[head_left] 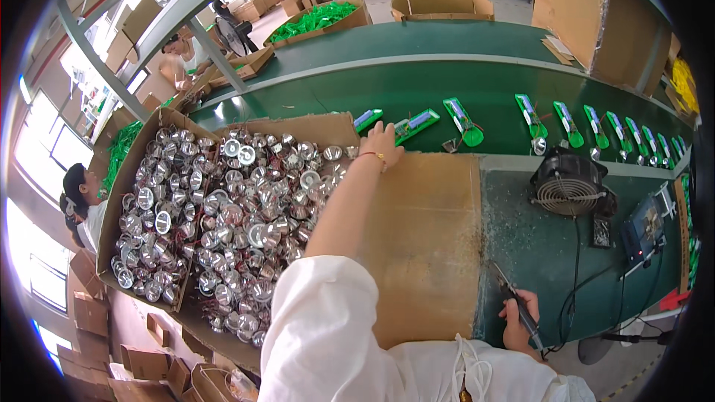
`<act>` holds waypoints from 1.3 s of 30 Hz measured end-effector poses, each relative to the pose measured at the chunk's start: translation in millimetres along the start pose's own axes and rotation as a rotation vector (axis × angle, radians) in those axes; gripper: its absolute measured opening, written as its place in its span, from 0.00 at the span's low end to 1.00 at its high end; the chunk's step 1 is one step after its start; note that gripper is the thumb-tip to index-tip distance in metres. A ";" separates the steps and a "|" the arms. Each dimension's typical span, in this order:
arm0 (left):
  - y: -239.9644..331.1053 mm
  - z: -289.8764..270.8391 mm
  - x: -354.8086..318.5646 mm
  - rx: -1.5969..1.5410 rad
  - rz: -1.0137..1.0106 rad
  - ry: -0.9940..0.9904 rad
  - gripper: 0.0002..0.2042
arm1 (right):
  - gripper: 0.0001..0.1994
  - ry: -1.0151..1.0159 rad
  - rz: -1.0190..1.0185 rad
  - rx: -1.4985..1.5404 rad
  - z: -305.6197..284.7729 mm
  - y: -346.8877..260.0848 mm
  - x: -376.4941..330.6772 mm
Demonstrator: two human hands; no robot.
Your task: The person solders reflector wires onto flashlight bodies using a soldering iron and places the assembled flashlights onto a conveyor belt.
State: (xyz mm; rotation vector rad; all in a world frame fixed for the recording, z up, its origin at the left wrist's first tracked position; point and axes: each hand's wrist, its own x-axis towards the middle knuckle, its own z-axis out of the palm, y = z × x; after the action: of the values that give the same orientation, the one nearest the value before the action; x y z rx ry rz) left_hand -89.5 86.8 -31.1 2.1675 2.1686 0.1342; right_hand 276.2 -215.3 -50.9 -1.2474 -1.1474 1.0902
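Our left hand's fingers (387,132) spread open over a green part (415,124) on the conveyor belt (447,89), gripping nothing we can see. Our right hand (519,318) is closed around a soldering iron (514,299) near the fan (570,182). Shiny reflectors (246,231) fill the cardboard box (130,156).

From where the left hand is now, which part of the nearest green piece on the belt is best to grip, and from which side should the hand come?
Probably the narrow, straight end of the green piece, taken across its width. It lies flat on the green belt, slanted, with that end toward the left hand, so coming from the person's side, over the cardboard edge, seems simplest. Its finer details are too small to tell.
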 end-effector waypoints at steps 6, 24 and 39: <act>6.1 26.3 38.8 0.035 -0.092 -0.033 0.26 | 0.12 0.074 -0.048 -0.005 -5.0 20.7 -0.2; 106.5 -56.8 -154.4 0.058 -0.022 -0.181 0.16 | 0.12 0.033 -0.016 0.003 -3.7 7.7 2.3; 43.6 0.9 -295.3 0.178 -0.222 0.474 0.22 | 0.09 -0.002 -0.066 0.043 -2.4 0.6 1.3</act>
State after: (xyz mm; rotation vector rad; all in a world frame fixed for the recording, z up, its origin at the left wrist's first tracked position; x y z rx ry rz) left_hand -45.8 -208.5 -30.2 2.1304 2.7549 0.5050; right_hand 278.8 -214.3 -51.4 -1.1672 -1.1531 1.0618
